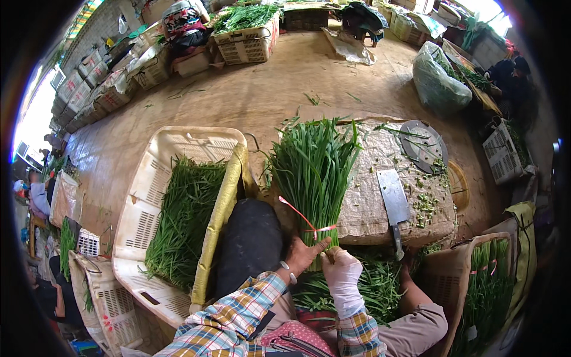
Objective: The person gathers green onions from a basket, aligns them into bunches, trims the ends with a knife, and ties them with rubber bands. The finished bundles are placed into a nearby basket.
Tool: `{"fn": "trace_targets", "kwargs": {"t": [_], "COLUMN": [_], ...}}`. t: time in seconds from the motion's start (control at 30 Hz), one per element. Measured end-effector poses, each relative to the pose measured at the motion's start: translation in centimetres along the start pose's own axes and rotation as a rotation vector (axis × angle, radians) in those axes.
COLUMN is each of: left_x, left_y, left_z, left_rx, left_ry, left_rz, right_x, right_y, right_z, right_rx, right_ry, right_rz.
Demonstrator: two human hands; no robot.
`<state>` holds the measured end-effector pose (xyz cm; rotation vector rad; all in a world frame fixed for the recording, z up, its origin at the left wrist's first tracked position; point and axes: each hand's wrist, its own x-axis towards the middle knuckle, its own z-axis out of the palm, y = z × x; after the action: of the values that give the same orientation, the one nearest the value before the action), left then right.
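Observation:
A tall bunch of long, flat green leaves (315,166) stands upright, bound low with a pink tie (315,229). My left hand (300,256), bare, wraps around the left of its base, below the tie. My right hand (342,268), covered in a thin white glove, is closed on the lower stalks at the right, its fingertips partly hidden. Beneath lie loose cut greens (377,285). Beside the bunch, a cleaver (392,196) and a round metal plate (425,137) lie on a worn, wrapped board (363,211) strewn with chopped bits. My legs frame the greens.
A crate (137,226) of greens and a dark padded bundle (247,244) are at left; another crate (443,265) holds tied bunches at right. Stacked crates (89,77) and a bulging plastic sack (437,83) line the far floor. Other people (38,196) sit at both edges.

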<state>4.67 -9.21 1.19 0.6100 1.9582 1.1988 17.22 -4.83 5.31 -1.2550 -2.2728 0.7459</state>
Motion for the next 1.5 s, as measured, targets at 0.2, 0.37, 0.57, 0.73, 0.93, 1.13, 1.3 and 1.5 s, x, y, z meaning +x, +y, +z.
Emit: {"fn": "trace_targets", "kwargs": {"t": [0.2, 0.37, 0.57, 0.73, 0.93, 1.13, 1.3, 1.5], "left_x": [-0.4, -0.7, -0.5, -0.1, -0.1, -0.3, 0.2, 0.9], "left_y": [1.0, 1.1, 1.3, 0.7, 1.0, 1.2, 1.8, 3.6], "left_z": [-0.4, -0.3, -0.5, 0.3, -1.4, -1.8, -3.6, -3.6], "left_rx": [0.029, -0.021, -0.16, -0.15, -0.098, -0.329, -0.525, -0.565], "left_ry": [-0.018, 0.048, -0.004, 0.037, -0.1, -0.119, -0.33, -0.183], "left_rz": [-0.066, -0.034, -0.057, 0.004, -0.055, -0.196, -0.186, -0.275], "right_x": [0.2, -0.7, -5.3, -8.5, -3.5, 0.7, 0.9, 1.5], "right_y": [-2.6, -0.5, 4.6, 17.7, 10.5, 1.5, 1.0, 4.3], "right_z": [-0.2, -0.2, -3.0, -6.4, -10.7, -1.4, 0.1, -4.3], "right_rx": [-0.275, -0.148, -0.336, -0.889, -0.725, 0.464, 1.116, 1.555], "right_ry": [-0.008, -0.247, -0.67, -0.96, -0.723, -0.184, -0.222, -0.516], "right_rz": [-0.045, 0.128, 0.013, 0.241, 0.433, 0.174, 0.436, 0.613]}}
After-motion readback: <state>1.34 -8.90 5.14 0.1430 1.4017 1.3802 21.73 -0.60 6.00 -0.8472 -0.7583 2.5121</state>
